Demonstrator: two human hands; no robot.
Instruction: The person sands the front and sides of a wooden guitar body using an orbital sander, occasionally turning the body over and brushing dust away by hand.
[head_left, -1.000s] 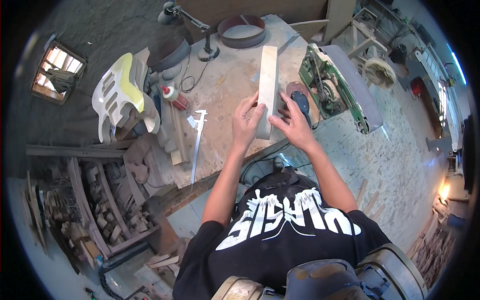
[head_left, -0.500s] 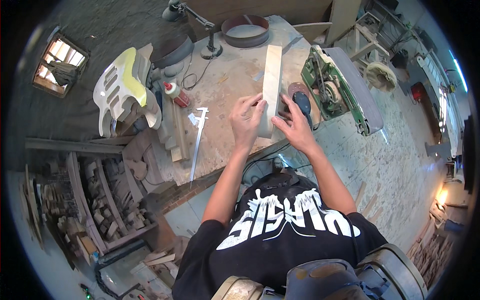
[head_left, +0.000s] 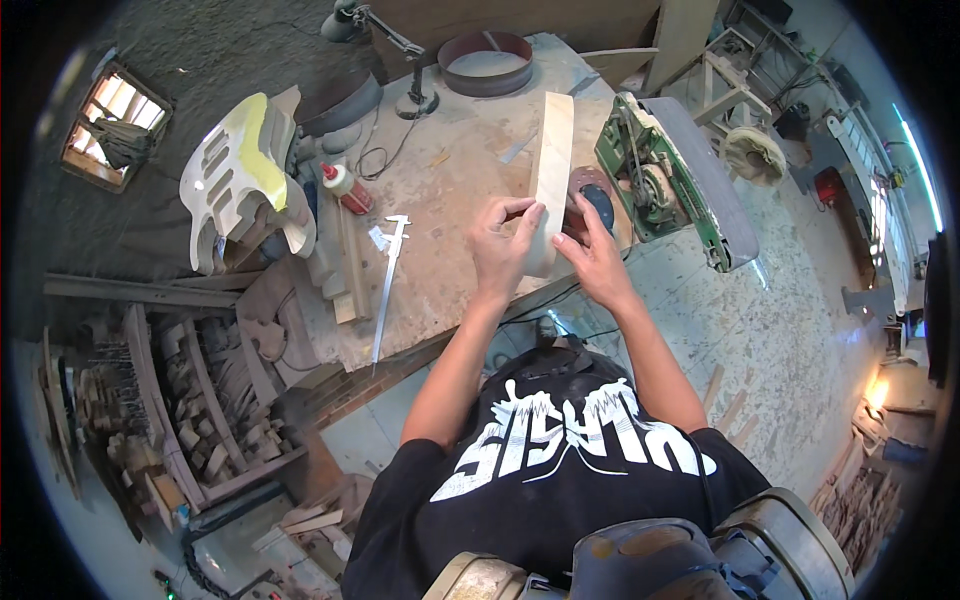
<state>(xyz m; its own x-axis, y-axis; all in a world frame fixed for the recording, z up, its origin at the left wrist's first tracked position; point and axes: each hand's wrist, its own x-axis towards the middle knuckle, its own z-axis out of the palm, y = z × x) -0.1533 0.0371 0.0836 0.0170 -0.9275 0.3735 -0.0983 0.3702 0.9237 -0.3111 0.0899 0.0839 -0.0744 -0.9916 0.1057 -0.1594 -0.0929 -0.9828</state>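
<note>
A long pale wooden block (head_left: 553, 150) stands out over the workbench (head_left: 440, 250), gripped between both hands. My left hand (head_left: 502, 250) pinches its left side near the lower end with thumb and fingers. My right hand (head_left: 590, 250) holds the right side, thumb on the face and fingers partly hidden behind. Just right of the block lies a dark random-orbit sander (head_left: 598, 200), partly hidden by that hand. A steel caliper (head_left: 389, 290), a red-and-white glue bottle (head_left: 348, 188) and wooden strips (head_left: 349, 307) lie to the left.
A green belt sander (head_left: 660, 180) occupies the bench's right end. A desk lamp (head_left: 415, 100) and metal ring (head_left: 485, 70) stand at the back. A cream guitar-shaped piece (head_left: 225, 170) is at the left. Wood scrap shelves (head_left: 220, 420) are lower left; tiled floor (head_left: 780, 350) is at right.
The block and both hands have shifted slightly rightward against the bench, and the block's upper end leans farther right, covering more of the orbital sander. Both hands still grip it.
</note>
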